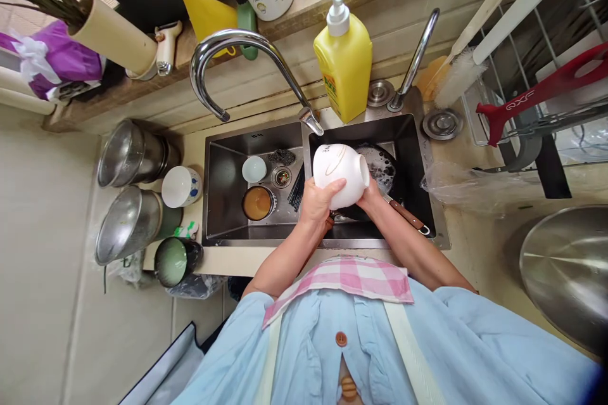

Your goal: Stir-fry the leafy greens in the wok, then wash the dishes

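Note:
A white bowl (342,170) with a thin brown line drawing is tilted on its side above the right basin. My left hand (319,202) wraps round its near left side, the thumb lying on the outer wall. On the far right side my right hand (371,196) grips the bowl, its fingers mostly hidden behind it. Below, a dark pan (380,167) with suds sits in the right basin, its brown wooden handle (408,213) pointing towards me. In the left basin are a pale small bowl (254,169), a cup of brown liquid (258,203), and dark chopsticks (296,188).
A chrome faucet (237,37) arches over the sink, with a yellow soap bottle (344,63) behind. Metal pots (133,151) and a white cup (180,187) stand left. On the right are a dish rack (536,31), a plastic bag (475,186) and a large metal bowl (570,272).

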The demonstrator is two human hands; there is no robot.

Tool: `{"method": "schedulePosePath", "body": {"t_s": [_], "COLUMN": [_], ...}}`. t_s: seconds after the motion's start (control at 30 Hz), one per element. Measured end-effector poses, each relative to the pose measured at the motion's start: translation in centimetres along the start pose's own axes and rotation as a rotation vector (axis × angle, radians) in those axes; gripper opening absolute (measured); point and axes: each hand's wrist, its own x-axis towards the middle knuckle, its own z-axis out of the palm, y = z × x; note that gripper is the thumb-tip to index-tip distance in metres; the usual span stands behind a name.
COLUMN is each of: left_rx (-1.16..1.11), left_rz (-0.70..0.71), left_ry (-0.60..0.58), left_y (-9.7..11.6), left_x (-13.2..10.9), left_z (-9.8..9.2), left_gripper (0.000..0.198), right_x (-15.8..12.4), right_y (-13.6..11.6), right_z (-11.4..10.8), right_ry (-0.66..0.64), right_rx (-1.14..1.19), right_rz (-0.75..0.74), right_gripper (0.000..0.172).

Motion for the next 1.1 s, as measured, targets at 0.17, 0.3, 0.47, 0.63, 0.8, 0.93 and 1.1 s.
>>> {"method": "schedulePosePath", "body": {"t_s": [0.17, 0.3, 0.47, 0.63, 0.8, 0.93, 1.1], "left_rx": [0.126, 0.042, -0.076, -0.080, -0.097, -0.040, 0.068], "left_rz": [0.145, 0.143, 0.018, 0.050, 0.029, 0.002, 0.006], "left_ry": [0.075, 0.063, -0.017, 0.021, -0.010, -0.024, -0.080], "left_y": [-1.1, -0.7, -1.1, -0.9, -0.2, -0.3, -0.5], "left_x": [1.2, 2.2, 2.1, 2.5, 2.5, 1.9, 2.2], "left_z": [-0.4, -2.2, -3.0, -4.0, -5.0, -5.0, -4.2], "left_gripper": [0.045, 0.049, 0.062, 0.073, 0.078, 0.063, 0.050], "right_x": [-2.8, -3.4, -3.3, -0.1, 5.0, 6.2, 2.5], "right_y": [0.6, -1.4, -4.0, -2.6, 1.4, 2.4, -1.3], "right_z": [1.3, -0.6, -1.4, -4.5, -9.1, -10.4, -8.2], "right_ry": [0.039, 0.158, 0.155, 0.153, 0.247, 0.212, 0.322], "right_rx": [0.180, -0.159, -0.814, -1.311, -1.151, -1.021, -0.983], "right_rz": [0.179, -0.063, -0.517, -0.351, -0.162, -0.188, -0.461], "right_gripper": [0.056, 0.055, 0.040, 0.038, 0.046, 0.041, 0.033]}}
